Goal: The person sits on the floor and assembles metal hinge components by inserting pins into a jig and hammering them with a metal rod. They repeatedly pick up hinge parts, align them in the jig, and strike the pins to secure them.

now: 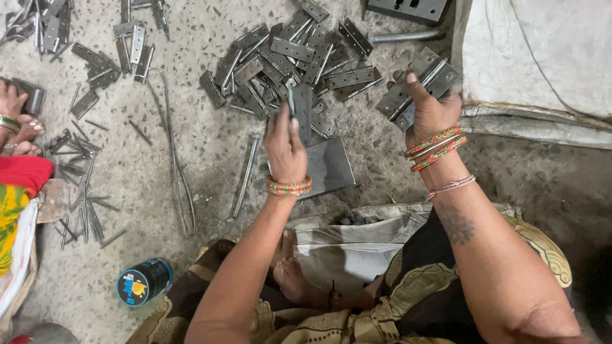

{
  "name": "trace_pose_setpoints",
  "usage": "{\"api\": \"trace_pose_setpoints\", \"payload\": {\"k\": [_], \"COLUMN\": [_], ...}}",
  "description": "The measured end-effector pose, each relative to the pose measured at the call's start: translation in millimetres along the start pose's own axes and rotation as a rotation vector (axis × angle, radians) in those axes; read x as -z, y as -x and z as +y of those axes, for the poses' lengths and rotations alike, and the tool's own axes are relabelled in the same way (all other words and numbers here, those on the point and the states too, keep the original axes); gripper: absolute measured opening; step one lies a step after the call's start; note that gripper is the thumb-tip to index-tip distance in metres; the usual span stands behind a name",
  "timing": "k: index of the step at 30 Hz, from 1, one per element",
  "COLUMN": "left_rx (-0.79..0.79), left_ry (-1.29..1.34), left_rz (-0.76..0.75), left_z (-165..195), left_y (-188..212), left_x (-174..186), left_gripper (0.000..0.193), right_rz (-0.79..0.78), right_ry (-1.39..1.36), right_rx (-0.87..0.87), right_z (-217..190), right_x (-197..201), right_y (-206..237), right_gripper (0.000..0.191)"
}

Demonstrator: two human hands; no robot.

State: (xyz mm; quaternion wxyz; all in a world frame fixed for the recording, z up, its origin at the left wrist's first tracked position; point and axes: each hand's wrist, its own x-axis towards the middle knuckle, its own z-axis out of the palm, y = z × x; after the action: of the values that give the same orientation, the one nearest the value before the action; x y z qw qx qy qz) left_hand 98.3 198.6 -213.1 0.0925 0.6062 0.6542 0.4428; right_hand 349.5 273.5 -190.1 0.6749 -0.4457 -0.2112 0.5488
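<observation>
Hinges (290, 64) lie heaped on the floor (191, 159) just beyond the left hand (285, 148), which pinches one hinge leaf (301, 109) upright. Right hand (432, 114) grips a stack of hinges (414, 89), off to the heap's right.

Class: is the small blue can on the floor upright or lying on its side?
On its side: the blue can lies with its round end facing the camera.

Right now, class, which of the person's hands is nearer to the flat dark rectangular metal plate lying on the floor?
Left. The left hand holds a hinge leaf directly beside the plate, overlapping its edge; the right hand grips hinges up and off to the plate's right.
</observation>
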Motion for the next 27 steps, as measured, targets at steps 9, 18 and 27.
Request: {"api": "trace_pose_setpoints", "payload": {"k": [9, 18, 27], "left_rx": [-0.044, -0.163, -0.034], "left_ry": [-0.427, -0.35, -0.219], "left_rz": [-0.289, -0.294, -0.162], "left_z": [-39, -33, -45], "left_y": [92, 76, 54], "left_x": [-21, -22, -24], "left_gripper": [0.064, 0.042, 0.017], "right_rz": [-0.02, -0.014, -0.03], "right_ry": [-0.014, -0.008, 0.026], "right_rx": [0.019, 0.008, 0.027], "right_z": [-2, 10, 13], "right_x": [4, 9, 11], "right_y": [-1, -5, -3], "right_gripper": [0.028, 0.024, 0.023]}}
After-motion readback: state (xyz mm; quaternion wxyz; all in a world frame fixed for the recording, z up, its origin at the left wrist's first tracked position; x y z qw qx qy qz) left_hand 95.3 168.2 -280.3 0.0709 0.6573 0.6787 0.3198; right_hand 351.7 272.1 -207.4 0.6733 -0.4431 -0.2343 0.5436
